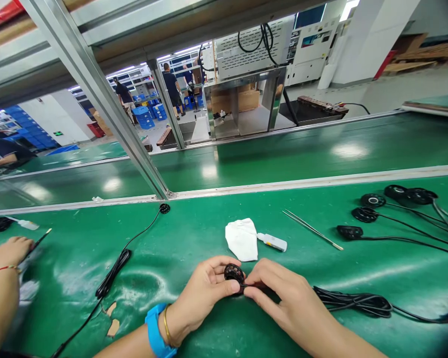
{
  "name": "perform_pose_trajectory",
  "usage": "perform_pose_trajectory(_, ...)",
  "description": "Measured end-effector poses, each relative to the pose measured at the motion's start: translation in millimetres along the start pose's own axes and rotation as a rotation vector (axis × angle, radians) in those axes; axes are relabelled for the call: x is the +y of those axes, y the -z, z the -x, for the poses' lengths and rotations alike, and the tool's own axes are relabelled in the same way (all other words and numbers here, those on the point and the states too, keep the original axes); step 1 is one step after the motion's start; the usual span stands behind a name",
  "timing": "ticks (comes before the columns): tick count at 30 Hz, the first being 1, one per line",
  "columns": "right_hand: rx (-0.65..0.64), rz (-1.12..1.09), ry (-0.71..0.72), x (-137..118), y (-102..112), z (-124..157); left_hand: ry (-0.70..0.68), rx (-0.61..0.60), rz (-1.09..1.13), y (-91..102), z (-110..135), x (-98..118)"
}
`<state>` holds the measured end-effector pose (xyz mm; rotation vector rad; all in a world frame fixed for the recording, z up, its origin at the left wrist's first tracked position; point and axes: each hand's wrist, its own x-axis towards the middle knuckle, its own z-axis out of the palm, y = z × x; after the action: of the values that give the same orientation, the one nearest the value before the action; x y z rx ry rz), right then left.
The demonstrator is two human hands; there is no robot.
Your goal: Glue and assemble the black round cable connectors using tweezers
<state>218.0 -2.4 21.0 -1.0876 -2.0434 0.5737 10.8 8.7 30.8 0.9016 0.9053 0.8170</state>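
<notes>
Closely held: black disc (233,272) and cable (242,285)

Head view, lower centre of frame: left hand (209,287), half curled, grips the disc; right hand (280,291), thumb to finger, pinches the cable; cloth (241,239) and bottle (274,242) lie just above

The left hand (205,287) partly hides the black round piece (234,272). Right of this grip, the coiled cable (358,302) runs into a dark blur; well to its left, the frame's edge cuts a co-worker's arm (0,293).

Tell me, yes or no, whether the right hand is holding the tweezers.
No, the tweezers lie on the green table, apart from the right hand.
</notes>
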Motion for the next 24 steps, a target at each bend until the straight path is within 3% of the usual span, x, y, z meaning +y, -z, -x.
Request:
perform_pose_trajectory(4,0.201,0.284,-0.133,33.6,22.8,-12.0,0.025,0.003,0.022,-3.2,1.0,3.2)
perform_pose_trajectory(6,0.205,0.337,-0.236,52.9,30.8,-17.7,0.042,-0.014,0.02,-4.0,1.2,3.4)
perform_pose_trajectory(9,0.149,0.247,-0.31,69.3,35.6,-23.2,0.053,-0.03,0.019,-3.7,0.9,2.4)
perform_pose_trajectory(14,0.19,0.044,-0.399,64.7,39.3,-26.6,0.051,-0.026,-0.003,-1.9,0.4,2.2)
perform_pose_trajectory(24,0.397,-0.339,-0.546,38.1,35.7,-29.4,0.049,-0.018,-0.035,0.4,2.9,4.0)
